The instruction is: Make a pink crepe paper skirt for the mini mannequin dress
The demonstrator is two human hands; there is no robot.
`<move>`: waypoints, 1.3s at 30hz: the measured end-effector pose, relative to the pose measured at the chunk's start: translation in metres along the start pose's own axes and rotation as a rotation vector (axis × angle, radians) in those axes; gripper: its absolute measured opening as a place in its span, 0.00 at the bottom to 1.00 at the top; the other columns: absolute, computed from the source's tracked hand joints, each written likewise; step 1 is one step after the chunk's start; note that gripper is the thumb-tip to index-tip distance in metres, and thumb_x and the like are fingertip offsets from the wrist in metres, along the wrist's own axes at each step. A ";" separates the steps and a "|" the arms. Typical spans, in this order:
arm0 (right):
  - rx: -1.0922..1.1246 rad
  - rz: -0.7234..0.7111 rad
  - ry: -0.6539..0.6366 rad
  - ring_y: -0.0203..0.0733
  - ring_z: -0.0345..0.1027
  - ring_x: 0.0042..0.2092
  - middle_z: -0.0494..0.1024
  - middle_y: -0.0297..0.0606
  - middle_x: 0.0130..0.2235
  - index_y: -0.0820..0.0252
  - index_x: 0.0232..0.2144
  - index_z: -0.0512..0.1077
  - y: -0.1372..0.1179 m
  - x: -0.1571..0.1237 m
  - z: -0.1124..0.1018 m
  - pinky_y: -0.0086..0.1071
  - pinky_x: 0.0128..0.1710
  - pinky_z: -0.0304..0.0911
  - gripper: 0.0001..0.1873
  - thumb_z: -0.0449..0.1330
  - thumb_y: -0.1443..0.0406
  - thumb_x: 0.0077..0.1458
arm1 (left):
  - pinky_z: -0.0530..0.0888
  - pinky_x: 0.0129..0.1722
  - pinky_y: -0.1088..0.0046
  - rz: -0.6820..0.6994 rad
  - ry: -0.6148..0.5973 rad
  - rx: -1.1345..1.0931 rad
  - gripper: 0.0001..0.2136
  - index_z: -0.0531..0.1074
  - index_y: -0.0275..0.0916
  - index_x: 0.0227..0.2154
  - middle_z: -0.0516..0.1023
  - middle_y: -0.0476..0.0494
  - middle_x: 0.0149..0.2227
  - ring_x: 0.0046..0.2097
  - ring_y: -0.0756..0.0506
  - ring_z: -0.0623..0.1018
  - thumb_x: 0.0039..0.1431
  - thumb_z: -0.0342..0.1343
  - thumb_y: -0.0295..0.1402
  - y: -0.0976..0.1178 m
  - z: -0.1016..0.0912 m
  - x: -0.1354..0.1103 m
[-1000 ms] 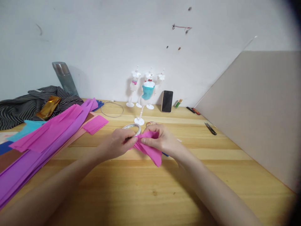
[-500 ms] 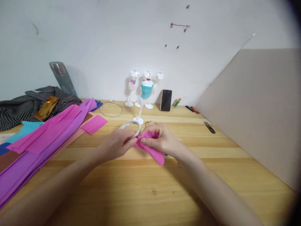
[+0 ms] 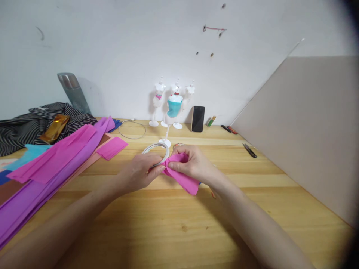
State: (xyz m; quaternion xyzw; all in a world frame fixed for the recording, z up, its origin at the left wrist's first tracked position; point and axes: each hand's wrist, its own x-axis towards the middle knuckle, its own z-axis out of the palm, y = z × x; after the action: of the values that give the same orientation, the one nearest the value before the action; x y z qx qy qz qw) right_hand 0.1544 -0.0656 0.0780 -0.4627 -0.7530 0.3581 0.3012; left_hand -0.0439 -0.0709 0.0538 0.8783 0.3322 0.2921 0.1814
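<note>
Now, across the table [image 3: 168, 231], purple paper [image 3: 36, 198] sprawls at left; four white forms [image 3: 174, 118] stand at the back. Front and centre, the right hand [image 3: 193, 162] pinches the pink piece [image 3: 185, 181] between both hands, while the left hand [image 3: 141, 170] clasps the tape [image 3: 167, 152], thumb against the piece's gathered end.

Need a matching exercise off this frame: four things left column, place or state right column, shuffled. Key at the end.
Things:
1. Tape
2. Phone
3. Bottle
4. Snips

Places and states:
A. Partly hidden behind the striped cloth
B. Lying flat near the right-hand panel
C. At the left hand, beside the held pink paper
D. Propped upright, its screen dark

Pairs: 1-C, 2-D, 3-A, 4-B
</note>
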 end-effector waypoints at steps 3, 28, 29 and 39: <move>-0.004 -0.010 0.000 0.34 0.62 0.25 0.69 0.33 0.23 0.62 0.20 0.70 0.000 0.000 0.000 0.27 0.24 0.56 0.10 0.62 0.61 0.44 | 0.55 0.26 0.73 0.002 -0.005 -0.006 0.14 0.52 0.39 0.21 0.57 0.53 0.22 0.25 0.52 0.58 0.62 0.45 0.31 0.001 0.000 0.000; -0.117 -0.033 -0.101 0.31 0.56 0.24 0.63 0.29 0.21 0.60 0.18 0.62 -0.009 -0.005 -0.012 0.27 0.23 0.52 0.10 0.61 0.66 0.43 | 0.52 0.24 0.75 -0.214 -0.088 -0.285 0.15 0.53 0.38 0.19 0.51 0.55 0.20 0.24 0.54 0.55 0.60 0.45 0.34 0.003 -0.003 0.003; -0.138 -0.039 -0.101 0.31 0.55 0.24 0.62 0.28 0.21 0.59 0.18 0.61 -0.009 -0.005 -0.012 0.27 0.23 0.52 0.11 0.61 0.66 0.43 | 0.53 0.24 0.75 -0.234 -0.113 -0.336 0.15 0.54 0.38 0.19 0.51 0.54 0.21 0.24 0.54 0.55 0.60 0.45 0.35 0.002 -0.004 0.003; 0.037 -0.044 -0.074 0.34 0.60 0.26 0.66 0.31 0.24 0.61 0.23 0.65 -0.002 -0.005 -0.010 0.27 0.24 0.55 0.07 0.60 0.64 0.47 | 0.53 0.24 0.75 -0.231 -0.096 -0.332 0.15 0.53 0.38 0.19 0.53 0.54 0.21 0.24 0.54 0.56 0.60 0.45 0.36 0.003 -0.007 0.004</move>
State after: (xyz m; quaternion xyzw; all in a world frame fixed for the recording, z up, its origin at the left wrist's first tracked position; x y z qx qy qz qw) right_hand 0.1633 -0.0680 0.0846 -0.4269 -0.7666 0.3824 0.2895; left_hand -0.0448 -0.0695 0.0625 0.8053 0.3691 0.2777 0.3716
